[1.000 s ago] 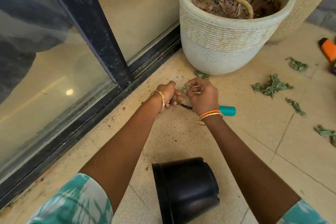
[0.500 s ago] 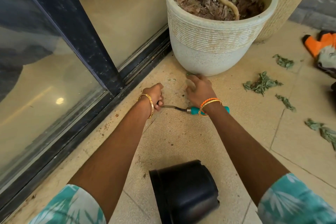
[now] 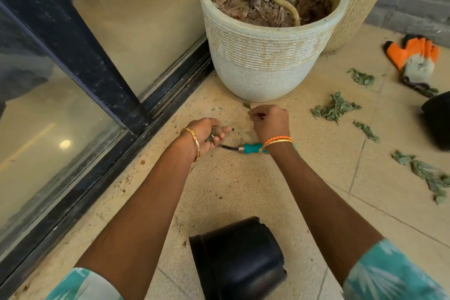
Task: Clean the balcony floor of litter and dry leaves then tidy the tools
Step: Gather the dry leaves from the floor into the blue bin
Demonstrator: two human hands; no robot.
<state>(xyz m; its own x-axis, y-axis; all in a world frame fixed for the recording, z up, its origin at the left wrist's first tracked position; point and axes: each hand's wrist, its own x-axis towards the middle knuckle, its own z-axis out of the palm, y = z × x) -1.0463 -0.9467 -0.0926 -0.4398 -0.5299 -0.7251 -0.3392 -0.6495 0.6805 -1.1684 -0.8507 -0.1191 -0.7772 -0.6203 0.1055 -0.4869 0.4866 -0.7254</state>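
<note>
crouching over the beige tiled floor (image 3: 243,178), the left hand (image 3: 209,133) grips dry green leaf scraps (image 3: 211,136); the right hand (image 3: 270,122) pinches a leaf beside the teal-handled garden tool (image 3: 250,148), more dry green leaves (image 3: 334,108) scattered rightward.

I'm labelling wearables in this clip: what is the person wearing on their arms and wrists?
Both arms are bare from short sleeves printed in teal and white, a leaf-like pattern. The left hand has a patterned gold bangle on its wrist. The right hand has an orange braided band beside a thin gold bangle. No gloves on either hand.
</note>
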